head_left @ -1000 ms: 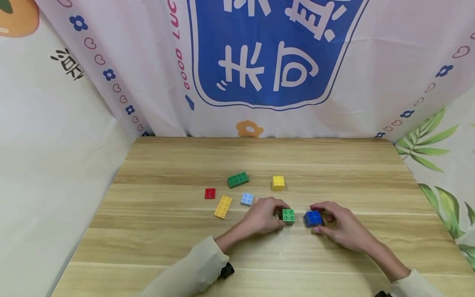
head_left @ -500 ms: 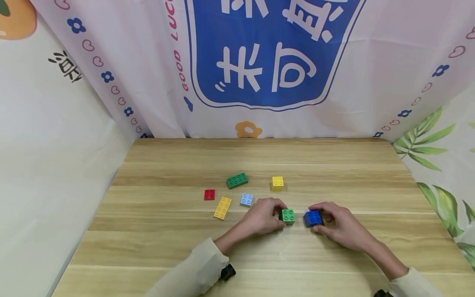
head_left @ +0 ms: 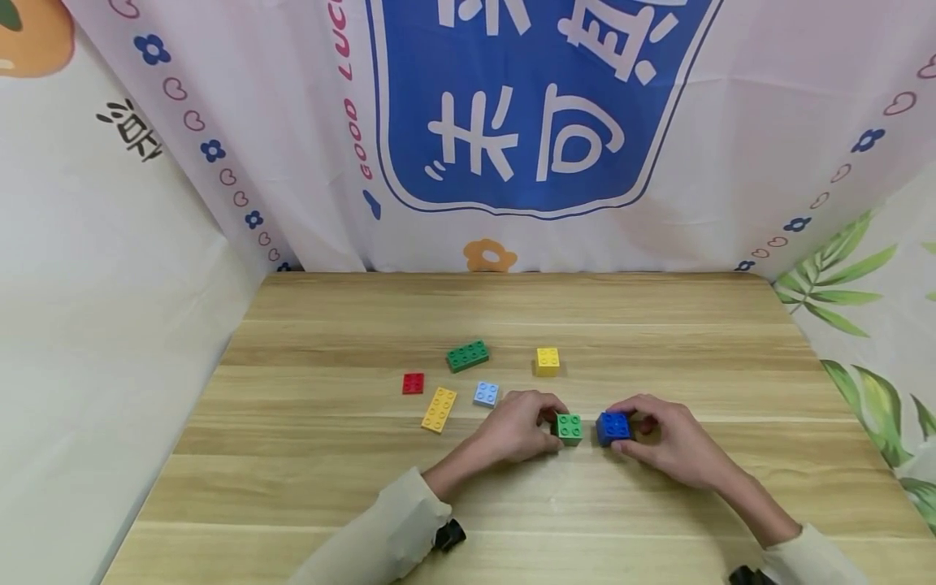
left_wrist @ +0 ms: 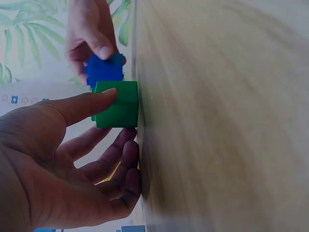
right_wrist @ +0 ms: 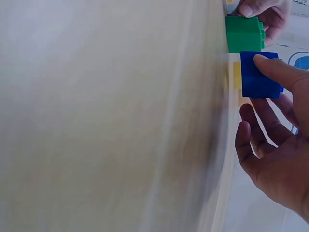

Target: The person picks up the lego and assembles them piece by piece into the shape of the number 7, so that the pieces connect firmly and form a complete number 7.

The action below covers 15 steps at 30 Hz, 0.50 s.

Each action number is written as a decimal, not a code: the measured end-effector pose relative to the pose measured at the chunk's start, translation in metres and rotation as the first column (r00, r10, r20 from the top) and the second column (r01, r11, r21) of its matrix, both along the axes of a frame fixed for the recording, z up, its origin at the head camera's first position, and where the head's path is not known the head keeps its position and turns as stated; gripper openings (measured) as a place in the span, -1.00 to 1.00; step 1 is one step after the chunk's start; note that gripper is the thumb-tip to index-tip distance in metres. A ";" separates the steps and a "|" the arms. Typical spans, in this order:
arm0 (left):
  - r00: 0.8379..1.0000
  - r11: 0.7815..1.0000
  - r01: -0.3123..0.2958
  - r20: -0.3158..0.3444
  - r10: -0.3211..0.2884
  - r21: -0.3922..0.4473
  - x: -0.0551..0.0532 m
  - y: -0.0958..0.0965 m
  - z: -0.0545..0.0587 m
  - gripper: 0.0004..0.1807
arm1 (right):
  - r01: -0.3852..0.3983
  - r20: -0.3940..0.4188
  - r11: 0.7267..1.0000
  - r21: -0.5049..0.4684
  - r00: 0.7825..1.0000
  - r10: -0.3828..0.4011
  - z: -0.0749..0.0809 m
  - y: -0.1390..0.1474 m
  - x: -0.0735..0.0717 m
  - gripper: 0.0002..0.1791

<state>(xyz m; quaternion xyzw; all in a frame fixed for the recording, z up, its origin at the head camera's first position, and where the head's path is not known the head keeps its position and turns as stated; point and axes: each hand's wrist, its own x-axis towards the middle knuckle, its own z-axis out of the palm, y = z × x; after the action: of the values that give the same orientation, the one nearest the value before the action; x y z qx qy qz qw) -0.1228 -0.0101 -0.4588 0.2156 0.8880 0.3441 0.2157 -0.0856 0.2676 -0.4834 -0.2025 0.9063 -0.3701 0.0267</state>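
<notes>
My left hand [head_left: 521, 426] pinches a light green toy building block [head_left: 569, 429], thumb on the near side and fingers on the far side. That block rests on the wooden table in the left wrist view. To its right, my right hand [head_left: 676, 443] grips a dark blue building block [head_left: 613, 428] between thumb and fingertips. A thin gap under the blue block [right_wrist: 260, 77] shows in the right wrist view, so it hangs just above the tabletop. Studs face up on both blocks, and a small space separates them in the head view.
Left of my hands lie a light blue block [head_left: 486, 394], a long orange-yellow block [head_left: 439, 409], a red block [head_left: 413, 383] and a long dark green block [head_left: 468, 356]. Behind them to the right stands a yellow block [head_left: 547, 362]. A printed curtain [head_left: 307, 162] hangs at the table's [head_left: 329, 520] back edge.
My right hand has brought the blue block slightly left, nearer the green block, and it now sits a little off the table. My left hand stays almost still around the green block.
</notes>
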 end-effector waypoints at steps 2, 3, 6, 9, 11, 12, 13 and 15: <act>1.000 1.000 0.001 -0.002 -0.001 0.000 0.000 0.000 0.000 -0.60 | 0.004 -0.014 1.000 -0.016 1.000 -0.005 0.001 -0.002 -0.001 -0.58; 1.000 1.000 0.003 -0.004 -0.003 -0.001 0.000 0.000 0.000 -0.60 | 0.006 -0.023 1.000 -0.023 1.000 -0.007 0.002 -0.003 -0.002 -0.58; 1.000 1.000 0.008 -0.009 -0.008 0.001 0.000 -0.001 -0.001 -0.59 | 0.012 -0.041 0.999 -0.049 0.999 -0.014 0.005 -0.006 -0.003 -0.58; 1.000 1.000 0.009 -0.008 -0.009 0.011 -0.002 -0.001 -0.003 -0.58 | 0.014 -0.033 0.996 -0.084 0.999 -0.017 0.009 -0.009 -0.004 -0.59; 1.000 1.000 0.010 -0.007 -0.010 0.019 -0.003 -0.002 -0.004 -0.58 | 0.012 -0.020 0.994 -0.110 1.000 -0.015 0.011 -0.011 -0.004 -0.60; 1.000 1.000 0.010 -0.005 -0.010 0.025 -0.004 -0.003 -0.005 -0.58 | 0.010 -0.015 0.992 -0.123 1.000 -0.012 0.012 -0.012 -0.005 -0.60; 1.000 0.999 0.011 -0.003 -0.011 0.031 -0.005 -0.004 -0.006 -0.57 | 0.007 -0.010 0.991 -0.135 1.000 -0.009 0.013 -0.013 -0.005 -0.60; 1.000 0.999 0.011 0.001 -0.012 0.043 -0.006 -0.005 -0.007 -0.57 | -0.005 -0.008 0.988 -0.153 1.000 0.003 0.014 -0.015 -0.006 -0.60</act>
<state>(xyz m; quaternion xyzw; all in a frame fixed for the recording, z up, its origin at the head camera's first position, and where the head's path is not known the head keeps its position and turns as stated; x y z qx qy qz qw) -0.1287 -0.0147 -0.4657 0.2251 0.8790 0.3621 0.2136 -0.0919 0.2523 -0.4698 -0.2073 0.8749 -0.4375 0.0081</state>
